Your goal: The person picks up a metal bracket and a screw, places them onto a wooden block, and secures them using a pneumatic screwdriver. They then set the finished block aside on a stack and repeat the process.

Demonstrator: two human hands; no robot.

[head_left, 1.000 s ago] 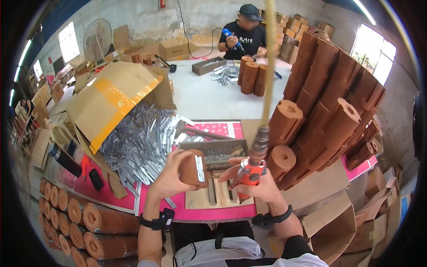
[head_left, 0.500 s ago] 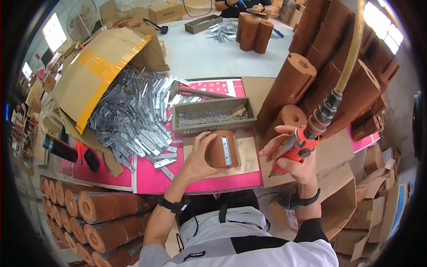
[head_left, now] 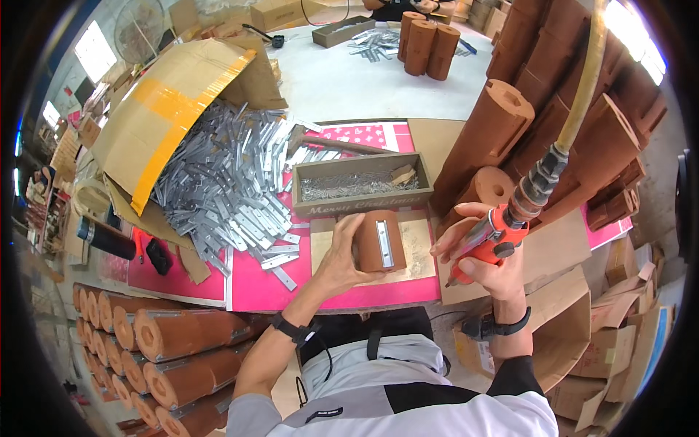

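Note:
On a light wooden board (head_left: 419, 251) lies a short reddish-brown cylinder (head_left: 368, 251) with a metal strip (head_left: 384, 244) set along its upper side. My left hand (head_left: 336, 256) is closed round the cylinder's left side, thumb at its near end. To the right, my right hand (head_left: 502, 275) grips a red air screwdriver (head_left: 512, 234), its tip slanting down and left, apart from the cylinder. A hose (head_left: 587, 80) runs up from the tool. Behind the cylinder stands a wooden box (head_left: 364, 207) of small screws (head_left: 342, 187). A heap of metal strips (head_left: 226, 182) spills out at the left.
A hammer (head_left: 349, 146) lies behind the screw box. An open carton (head_left: 171, 109) leans over the strips. Brown cylinders (head_left: 484, 116) stand stacked at the right, and more (head_left: 182, 335) lie piled at the lower left. Across the white table (head_left: 335, 84) sits another person (head_left: 408, 10).
The whole view has shifted slightly, so things sit a little further right. My left hand still holds the cylinder, and my right hand keeps the screwdriver in nearly the same pose.

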